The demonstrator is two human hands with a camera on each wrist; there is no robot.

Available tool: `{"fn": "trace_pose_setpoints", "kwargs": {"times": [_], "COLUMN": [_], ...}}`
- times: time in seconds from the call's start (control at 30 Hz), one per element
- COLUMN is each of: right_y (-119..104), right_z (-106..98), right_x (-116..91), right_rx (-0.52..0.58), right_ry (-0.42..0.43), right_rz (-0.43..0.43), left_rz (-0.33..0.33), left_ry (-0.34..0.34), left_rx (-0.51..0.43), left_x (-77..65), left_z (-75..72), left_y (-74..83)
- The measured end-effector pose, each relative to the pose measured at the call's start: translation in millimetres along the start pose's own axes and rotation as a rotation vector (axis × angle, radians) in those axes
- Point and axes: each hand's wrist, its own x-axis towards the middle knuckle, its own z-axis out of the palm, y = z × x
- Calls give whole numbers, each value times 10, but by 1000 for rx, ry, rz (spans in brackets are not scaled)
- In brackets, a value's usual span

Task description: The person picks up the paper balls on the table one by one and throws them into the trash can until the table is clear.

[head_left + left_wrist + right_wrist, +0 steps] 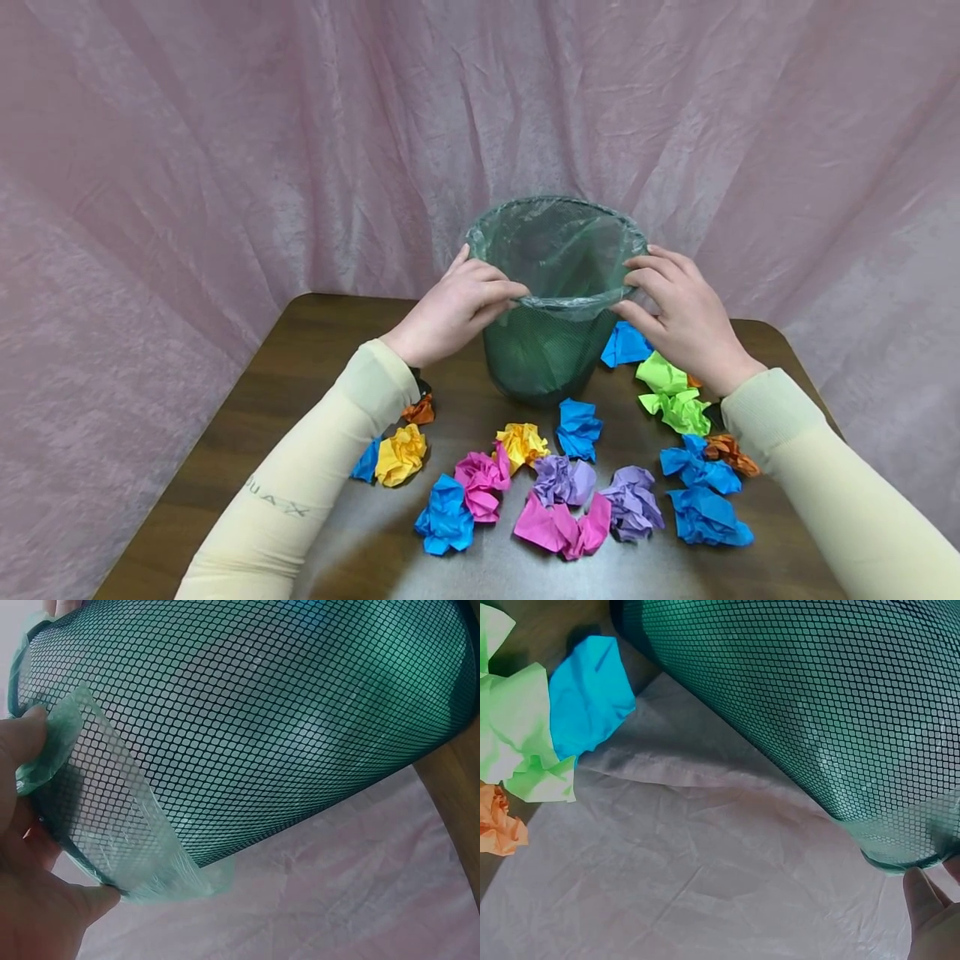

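Observation:
A green mesh wastebasket [543,358] stands on the table, lined with a thin translucent green trash bag [558,242]. The bag's edge is folded over the rim, and a loose flap of the bag [142,832] hangs down outside the mesh in the left wrist view. At the rim's near left, my left hand [461,304] pinches the folded bag edge, thumb and fingers spread along it. My right hand [678,312] grips the bag and rim on the right side, fingers over the top and thumb below; only its fingertips show in the right wrist view.
Crumpled paper balls lie about the wooden table [247,433]: blue [444,515], yellow [401,455], pink [562,525], purple [632,502], green [677,410] and orange [731,454]. They sit in front of the basket and to its right. A pink curtain [390,125] hangs behind.

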Motion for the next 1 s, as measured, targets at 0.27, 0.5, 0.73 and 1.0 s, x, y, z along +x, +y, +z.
{"fn": "trace_pose_setpoints", "kwargs": {"times": [0.27,0.5,0.73,1.0], "right_y": [-51,-130,-222,-288], "right_z": [-26,-66,-86,-96], "right_x": [-61,-114,-195,-235], "right_rx": [-3,5,11,26], "right_ry": [2,15,25,50], "right_rz": [0,4,18,-5], "left_rz": [-1,16,38,56], "left_ry": [7,34,49,48], "left_rx": [2,-1,-10,-13], "left_x": [-60,-97,-152,-202], "left_z": [18,12,-8,-35], "left_y": [71,124,181,211]}}
